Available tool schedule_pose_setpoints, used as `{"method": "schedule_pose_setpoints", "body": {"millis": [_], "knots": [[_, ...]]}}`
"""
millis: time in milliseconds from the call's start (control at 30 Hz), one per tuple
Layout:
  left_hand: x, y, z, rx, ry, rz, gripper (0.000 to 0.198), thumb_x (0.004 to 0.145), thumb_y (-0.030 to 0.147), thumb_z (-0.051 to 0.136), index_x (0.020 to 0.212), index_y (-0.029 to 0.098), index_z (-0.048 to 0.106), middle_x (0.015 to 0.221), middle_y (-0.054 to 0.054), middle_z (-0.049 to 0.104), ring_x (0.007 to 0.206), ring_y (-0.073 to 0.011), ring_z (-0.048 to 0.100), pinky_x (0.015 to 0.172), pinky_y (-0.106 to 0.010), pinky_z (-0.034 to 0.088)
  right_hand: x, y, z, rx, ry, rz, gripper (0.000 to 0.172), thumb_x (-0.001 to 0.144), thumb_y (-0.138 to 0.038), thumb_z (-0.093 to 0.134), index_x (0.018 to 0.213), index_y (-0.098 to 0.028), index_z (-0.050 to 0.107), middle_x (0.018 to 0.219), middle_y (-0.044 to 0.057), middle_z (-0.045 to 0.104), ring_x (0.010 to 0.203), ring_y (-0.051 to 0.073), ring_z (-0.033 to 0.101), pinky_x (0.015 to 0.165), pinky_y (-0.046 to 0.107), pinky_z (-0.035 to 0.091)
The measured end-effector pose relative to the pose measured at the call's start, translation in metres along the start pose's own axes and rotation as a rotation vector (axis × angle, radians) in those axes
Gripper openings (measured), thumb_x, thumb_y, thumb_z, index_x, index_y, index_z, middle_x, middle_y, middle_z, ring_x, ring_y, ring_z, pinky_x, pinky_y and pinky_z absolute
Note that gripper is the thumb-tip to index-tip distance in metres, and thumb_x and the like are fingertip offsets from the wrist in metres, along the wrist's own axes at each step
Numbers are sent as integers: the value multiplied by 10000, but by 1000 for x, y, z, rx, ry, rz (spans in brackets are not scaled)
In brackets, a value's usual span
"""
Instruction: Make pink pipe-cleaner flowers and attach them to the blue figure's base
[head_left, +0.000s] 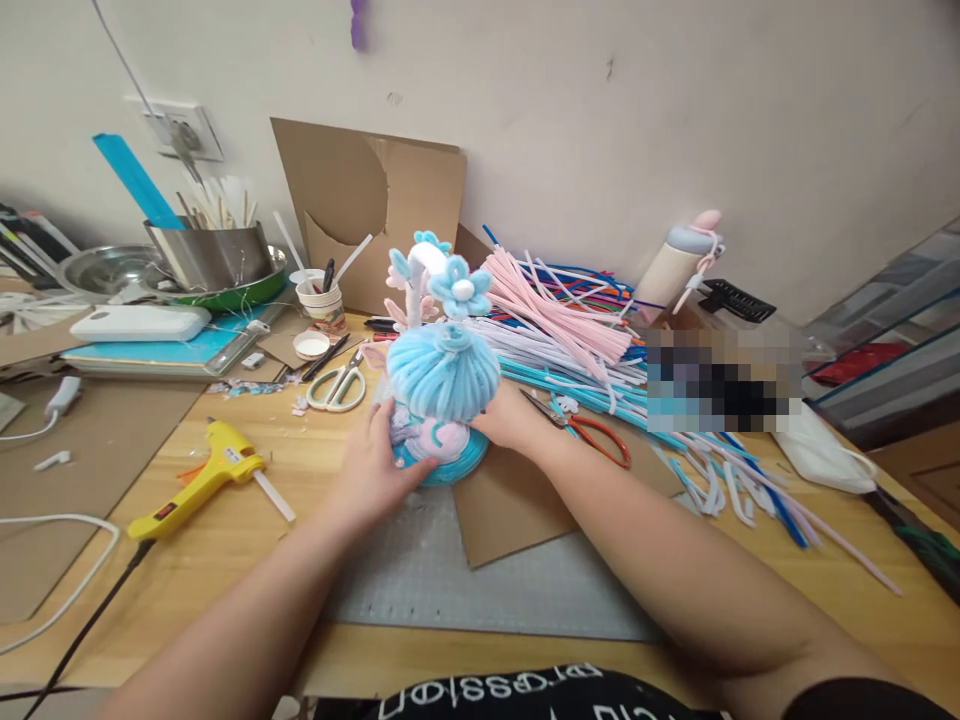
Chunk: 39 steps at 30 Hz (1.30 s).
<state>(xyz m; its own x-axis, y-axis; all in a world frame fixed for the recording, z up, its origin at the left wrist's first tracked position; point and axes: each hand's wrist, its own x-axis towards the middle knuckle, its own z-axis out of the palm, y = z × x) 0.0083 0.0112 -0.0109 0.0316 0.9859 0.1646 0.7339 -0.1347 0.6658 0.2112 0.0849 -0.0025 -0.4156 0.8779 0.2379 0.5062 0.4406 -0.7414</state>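
A pipe-cleaner ornament (444, 372) stands upright in the middle of the table, over a grey cutting mat (405, 560). It has a pleated light-blue dome, a round blue base with pink and lilac coils, and a white arch bearing blue and pink flowers. My left hand (382, 462) grips the left side of its base, thumb across the front. On the other side, my right hand (510, 418) holds it near the base, its fingers largely hidden behind the dome. A brown cardboard sheet (510, 510) lies partly under my right forearm.
A yellow glue gun (202, 475) with a cord lies left. White-handled scissors (337, 388) are beyond my left hand; red-handled pliers (600, 440) lie right. Pipe-cleaner bundles (559, 305), a bottle (675, 265), a paper cup (321, 300) and a steel pot (210, 255) stand behind.
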Motion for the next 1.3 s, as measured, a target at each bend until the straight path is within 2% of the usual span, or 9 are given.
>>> {"method": "schedule_pose_setpoints", "body": {"millis": [167,300,533,700,867,1000,1067,1167,1300], "knots": [[-3,-4,-6,99,-130,-7,970,547,492,765,1349,165,329,1336,-194,439,1271,-393,394,1013,-553,332,-8,4,7,116,61,41,416,709,-191,619,1125,-179,604,1193,89,621,1219,245,482,1039,389,353],[4,-9,-11,88,-165,46,1084,504,476,797,1393,163,261,1394,-202,390,1302,-392,360,1040,-539,313,-19,1,8,213,76,111,454,730,-227,612,1181,-190,577,1171,84,640,1166,243,529,1020,414,386],[25,-30,-30,-100,-441,181,902,518,452,802,1300,186,439,1318,-142,519,1228,-347,472,1017,-474,375,-60,-5,9,334,82,239,463,766,-174,549,1227,-217,542,1165,71,646,1091,202,596,927,378,476],[29,-36,-39,-126,-419,171,777,531,474,793,1221,217,543,1253,-113,593,1185,-325,520,1002,-431,400,-64,-12,8,226,152,245,439,749,-167,561,1187,-196,546,1168,98,604,1051,207,580,909,394,463],[19,-16,-47,-100,-204,100,436,722,484,622,1060,209,610,1117,-77,660,1162,-290,524,988,-397,398,-44,-16,11,56,181,193,333,690,-289,689,994,-169,623,1012,98,576,1051,261,503,955,455,368],[0,10,-38,-70,-21,-74,285,764,439,548,870,189,634,856,-45,672,858,-242,604,768,-339,463,-43,-10,11,52,153,191,294,670,-279,695,930,-162,620,931,79,571,936,240,527,887,436,401],[-14,24,-23,-279,-52,-159,299,751,450,563,864,178,616,762,-18,633,678,-171,571,628,-281,439,-52,-7,9,93,144,202,326,646,-263,704,939,-167,599,955,72,574,883,215,544,843,405,429],[-33,49,4,-668,-249,-308,417,689,464,658,966,173,550,688,25,569,472,-88,444,450,-225,332,-72,-9,1,221,102,216,344,670,-240,674,984,-177,552,955,52,604,806,171,590,755,335,477],[-41,81,27,-926,-312,-401,475,724,484,661,1051,181,497,662,39,539,463,-67,411,420,-192,286,-100,-19,-14,502,15,230,297,740,-248,628,1010,-195,517,950,33,647,809,136,634,722,273,498]]}}
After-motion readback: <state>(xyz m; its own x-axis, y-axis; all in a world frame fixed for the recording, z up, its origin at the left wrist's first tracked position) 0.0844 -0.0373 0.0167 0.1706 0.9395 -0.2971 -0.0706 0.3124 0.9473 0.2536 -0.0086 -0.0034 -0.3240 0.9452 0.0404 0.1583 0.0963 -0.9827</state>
